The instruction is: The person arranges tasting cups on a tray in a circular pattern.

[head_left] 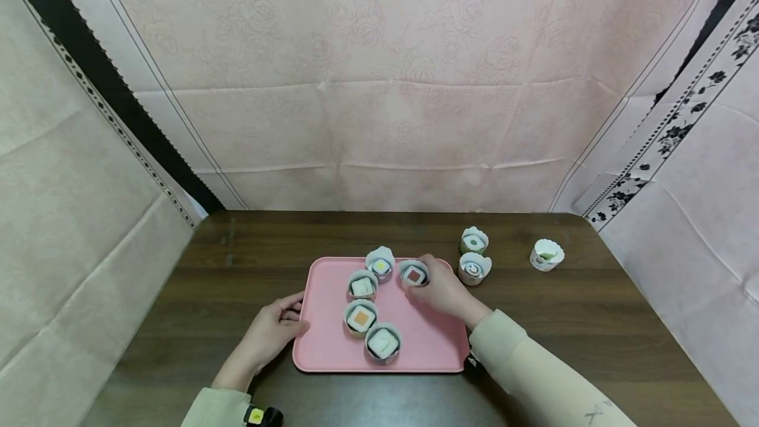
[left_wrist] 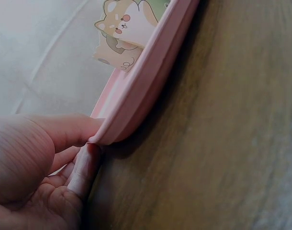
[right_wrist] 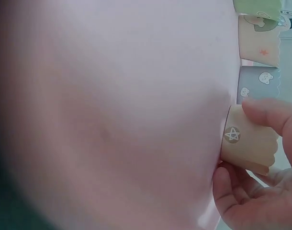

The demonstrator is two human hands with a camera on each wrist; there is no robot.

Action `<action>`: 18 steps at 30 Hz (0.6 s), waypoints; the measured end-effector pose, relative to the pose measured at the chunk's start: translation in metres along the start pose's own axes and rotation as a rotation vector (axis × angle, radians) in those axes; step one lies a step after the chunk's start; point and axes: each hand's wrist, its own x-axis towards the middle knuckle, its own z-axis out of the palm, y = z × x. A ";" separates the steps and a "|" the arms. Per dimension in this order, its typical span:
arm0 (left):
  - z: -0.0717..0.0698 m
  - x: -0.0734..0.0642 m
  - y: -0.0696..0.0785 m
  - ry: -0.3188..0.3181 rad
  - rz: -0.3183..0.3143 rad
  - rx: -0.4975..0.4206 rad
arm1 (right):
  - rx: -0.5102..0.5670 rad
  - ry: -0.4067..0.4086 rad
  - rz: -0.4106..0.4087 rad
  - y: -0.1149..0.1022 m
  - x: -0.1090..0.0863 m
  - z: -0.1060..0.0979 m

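Note:
My left hand pinches the left rim of a pink tray; in the left wrist view the thumb lies over the rim and a finger under it. At the tray's back right, my right hand grips a scalloped paper baking cup, tan with a star mark, between thumb and fingers. A brown square with a white border shows inside it. Left of that cup stands a cup with a yellow-centred white square. Nearer on the tray are a white-topped cup, an orange-centred cup and another white-topped cup.
Right of the tray, a green-sided cup stands behind a tan one. A white cup sits farther right on the brown wooden table. Pale cloth hangs along the back and both sides.

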 end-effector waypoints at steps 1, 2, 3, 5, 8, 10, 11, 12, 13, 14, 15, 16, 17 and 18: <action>0.000 0.000 0.000 -0.001 0.000 0.000 | 0.001 0.006 0.000 0.000 -0.001 0.000; 0.000 0.000 0.000 -0.002 0.001 0.001 | 0.003 0.014 -0.001 0.000 -0.001 0.000; 0.000 0.000 0.000 -0.003 0.000 0.002 | 0.002 0.022 0.001 -0.001 -0.002 -0.001; 0.000 0.000 0.000 -0.004 -0.001 0.003 | -0.004 0.042 0.017 -0.002 -0.005 -0.002; 0.000 0.001 0.000 -0.004 -0.002 0.004 | -0.017 0.055 0.057 -0.004 -0.008 -0.005; 0.000 0.001 0.000 -0.003 -0.002 0.005 | -0.025 0.055 0.084 -0.005 -0.009 -0.006; 0.000 0.002 0.000 -0.001 -0.003 0.005 | -0.024 0.054 0.092 -0.005 -0.009 -0.007; 0.000 0.002 0.000 -0.001 -0.002 0.003 | -0.025 0.052 0.094 -0.006 -0.009 -0.007; 0.000 0.002 0.000 -0.001 -0.002 0.003 | -0.026 0.054 0.093 -0.006 -0.009 -0.007; 0.000 0.002 -0.001 -0.001 -0.002 0.002 | -0.027 0.054 0.092 -0.006 -0.008 -0.007; 0.000 0.002 -0.001 -0.002 -0.003 0.000 | -0.030 0.055 0.091 -0.005 -0.008 -0.007; 0.000 0.002 -0.001 -0.003 -0.004 -0.001 | -0.031 0.058 0.085 -0.005 -0.007 -0.007; 0.000 0.002 -0.001 -0.005 -0.003 -0.004 | -0.031 0.060 0.078 -0.005 -0.007 -0.007; 0.000 0.001 -0.001 -0.006 -0.003 -0.005 | -0.033 0.062 0.071 -0.005 -0.006 -0.006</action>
